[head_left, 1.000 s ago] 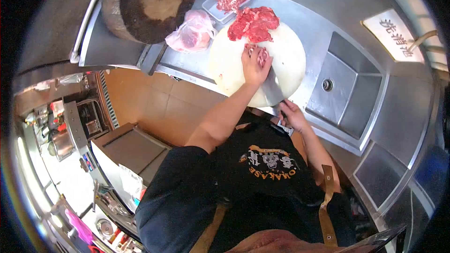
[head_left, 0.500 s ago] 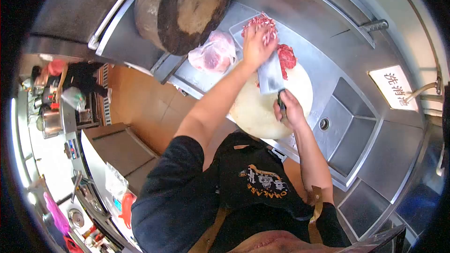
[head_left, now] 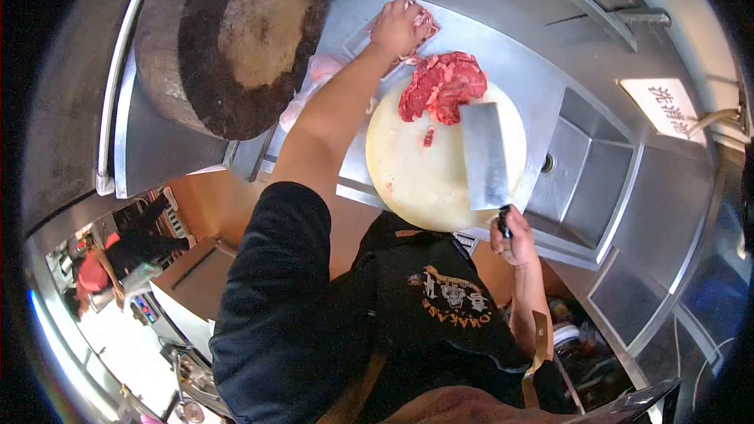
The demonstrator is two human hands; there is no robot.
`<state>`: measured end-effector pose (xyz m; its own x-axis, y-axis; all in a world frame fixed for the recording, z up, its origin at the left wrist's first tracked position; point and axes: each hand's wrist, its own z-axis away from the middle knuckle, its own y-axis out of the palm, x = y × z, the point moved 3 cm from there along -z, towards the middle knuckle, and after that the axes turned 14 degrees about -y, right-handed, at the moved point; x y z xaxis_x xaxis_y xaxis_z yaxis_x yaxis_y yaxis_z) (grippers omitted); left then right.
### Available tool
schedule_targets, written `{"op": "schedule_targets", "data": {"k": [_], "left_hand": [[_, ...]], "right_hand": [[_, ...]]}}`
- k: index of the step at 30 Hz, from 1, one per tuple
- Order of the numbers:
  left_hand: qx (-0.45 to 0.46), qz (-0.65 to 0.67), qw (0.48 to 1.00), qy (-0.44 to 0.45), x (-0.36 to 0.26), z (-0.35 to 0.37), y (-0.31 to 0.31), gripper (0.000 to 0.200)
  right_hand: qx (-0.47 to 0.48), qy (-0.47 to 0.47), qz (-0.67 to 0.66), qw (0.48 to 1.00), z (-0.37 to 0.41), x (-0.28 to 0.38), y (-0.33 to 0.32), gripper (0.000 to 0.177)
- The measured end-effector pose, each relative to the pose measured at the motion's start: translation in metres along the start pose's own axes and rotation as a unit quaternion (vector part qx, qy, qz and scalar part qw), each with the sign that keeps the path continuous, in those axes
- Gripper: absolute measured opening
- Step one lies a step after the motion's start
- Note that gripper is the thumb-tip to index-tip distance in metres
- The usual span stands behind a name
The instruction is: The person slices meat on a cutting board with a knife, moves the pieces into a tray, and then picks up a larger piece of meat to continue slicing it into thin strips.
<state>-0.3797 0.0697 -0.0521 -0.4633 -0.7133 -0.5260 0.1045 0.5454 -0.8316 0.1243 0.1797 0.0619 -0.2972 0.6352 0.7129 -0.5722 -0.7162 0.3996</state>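
Observation:
My left hand [head_left: 395, 29] is at the far side of the counter, its fingers curled over sliced red meat [head_left: 425, 25] in a clear tray [head_left: 357, 39]. The hand hides much of the tray and its contents. My right hand [head_left: 514, 237] is closed around the black handle of a cleaver [head_left: 485, 157]. The wide blade lies over the right part of a round, pale cutting board [head_left: 416, 173]. A large piece of raw red meat [head_left: 444, 85] rests on the board's far edge, and a small scrap [head_left: 429, 137] lies nearer the middle.
A big round wooden block [head_left: 263, 23] stands at the left. Bagged meat [head_left: 294, 110] is partly behind my left forearm. To the right is a metal sink [head_left: 561, 177], with a sign [head_left: 664, 107] on the wall above. Another person [head_left: 94, 271] is far left.
My left hand has moved up and left with the sliced meat, off the cutting board's edge. The cleaver has moved right and toward me, uncovering the large meat piece. The view has shifted.

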Motion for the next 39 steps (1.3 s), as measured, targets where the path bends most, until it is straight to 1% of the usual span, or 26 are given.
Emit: {"op": "schedule_targets", "data": {"k": [1, 2, 4, 5, 6, 8, 9, 11, 12, 14, 15, 18, 19, 22, 23, 25, 26, 27, 28, 29, 31, 33, 35, 38, 39], "left_hand": [[0.048, -0.020, 0.998, -0.031, -0.010, -0.001, -0.013, 0.054], [0.025, -0.025, 0.999, -0.019, -0.010, -0.002, -0.012, 0.056], [-0.021, -0.036, 0.999, -0.001, -0.012, -0.001, -0.015, 0.058], [-0.102, -0.040, 0.993, 0.043, -0.018, 0.010, -0.024, 0.050], [-0.099, -0.009, 0.994, 0.035, -0.026, 0.022, -0.035, 0.046], [-0.094, 0.052, 0.994, 0.020, -0.041, 0.053, -0.054, 0.038], [-0.103, 0.084, 0.988, 0.081, -0.048, 0.072, -0.057, 0.029], [-0.036, 0.101, 0.992, 0.070, -0.061, 0.109, -0.049, 0.026], [-0.004, 0.109, 0.992, 0.062, -0.069, 0.126, -0.044, 0.024], [0.007, 0.061, 0.998, 0.011, -0.083, 0.156, -0.036, 0.023], [0.010, 0.036, 0.999, -0.017, -0.089, 0.170, -0.033, 0.023], [-0.050, -0.009, 0.996, -0.075, -0.104, 0.218, -0.036, 0.023], [-0.067, 0.009, 0.991, -0.116, -0.101, 0.237, -0.027, 0.019], [0.017, -0.062, 0.978, -0.196, -0.098, 0.272, -0.002, 0.018], [0.034, -0.047, 0.975, -0.213, -0.099, 0.276, 0.002, 0.016], [0.016, -0.060, 0.980, -0.188, -0.109, 0.285, 0.000, 0.015], [0.003, -0.066, 0.982, -0.176, -0.111, 0.284, -0.003, 0.015], [-0.010, -0.005, 0.976, -0.218, -0.110, 0.277, -0.010, 0.016], [-0.023, 0.058, 0.965, -0.256, -0.109, 0.266, -0.019, 0.017], [-0.032, 0.121, 0.949, -0.290, -0.108, 0.257, -0.027, 0.018], [-0.091, 0.100, 0.939, -0.316, -0.120, 0.208, -0.071, 0.020], [-0.160, 0.141, 0.945, -0.249, -0.093, 0.151, -0.087, 0.018], [-0.155, 0.095, 0.954, -0.239, -0.074, 0.093, -0.097, 0.020], [-0.082, 0.072, 0.947, -0.301, -0.039, 0.044, -0.074, 0.031], [-0.017, 0.064, 0.949, -0.309, -0.025, 0.043, -0.061, 0.043]], "right_hand": [[-0.008, -0.021, 0.008, 1.000, 0.009, -0.001, -0.010, 0.026], [-0.016, -0.043, 0.015, 0.999, 0.015, -0.004, -0.020, 0.025], [-0.059, -0.059, 0.082, 0.993, 0.018, -0.012, -0.042, 0.020], [-0.048, -0.071, 0.135, 0.987, 0.016, -0.016, -0.050, 0.023], [-0.055, -0.059, 0.170, 0.982, 0.014, -0.011, -0.047, 0.022], [-0.054, -0.059, 0.191, 0.978, 0.006, -0.017, -0.051, 0.018], [-0.052, -0.065, 0.193, 0.978, -0.001, -0.021, -0.054, 0.018], [-0.052, -0.074, 0.196, 0.976, -0.007, -0.031, -0.064, 0.016], [-0.049, -0.072, 0.189, 0.978, -0.010, -0.032, -0.068, 0.016], [-0.038, -0.068, 0.180, 0.981, -0.017, -0.030, -0.075, 0.015], [-0.015, -0.080, 0.200, 0.976, -0.021, -0.024, -0.076, 0.015], [0.014, -0.073, 0.221, 0.972, -0.028, -0.015, -0.088, 0.015], [0.029, -0.077, 0.220, 0.972, -0.029, -0.013, -0.093, 0.016], [0.042, -0.047, 0.222, 0.973, -0.030, -0.007, -0.107, 0.028], [0.049, -0.053, 0.225, 0.972, -0.033, -0.012, -0.116, 0.031], [0.066, -0.059, 0.243, 0.966, -0.033, -0.012, -0.125, 0.031], [0.077, -0.064, 0.254, 0.962, -0.035, -0.011, -0.127, 0.031], [0.082, -0.081, 0.236, 0.965, -0.035, -0.009, -0.126, 0.030], [0.072, -0.043, 0.239, 0.967, -0.030, -0.001, -0.122, 0.029], [0.077, -0.052, 0.232, 0.968, -0.032, -0.004, -0.125, 0.030], [0.080, -0.053, 0.225, 0.970, -0.032, -0.010, -0.129, 0.031], [0.076, -0.044, 0.224, 0.971, -0.031, -0.010, -0.128, 0.032], [0.068, -0.045, 0.224, 0.971, -0.031, -0.012, -0.126, 0.034], [0.046, -0.042, 0.206, 0.977, -0.028, -0.014, -0.120, 0.036], [0.043, -0.048, 0.201, 0.978, -0.028, -0.016, -0.119, 0.036]]}}
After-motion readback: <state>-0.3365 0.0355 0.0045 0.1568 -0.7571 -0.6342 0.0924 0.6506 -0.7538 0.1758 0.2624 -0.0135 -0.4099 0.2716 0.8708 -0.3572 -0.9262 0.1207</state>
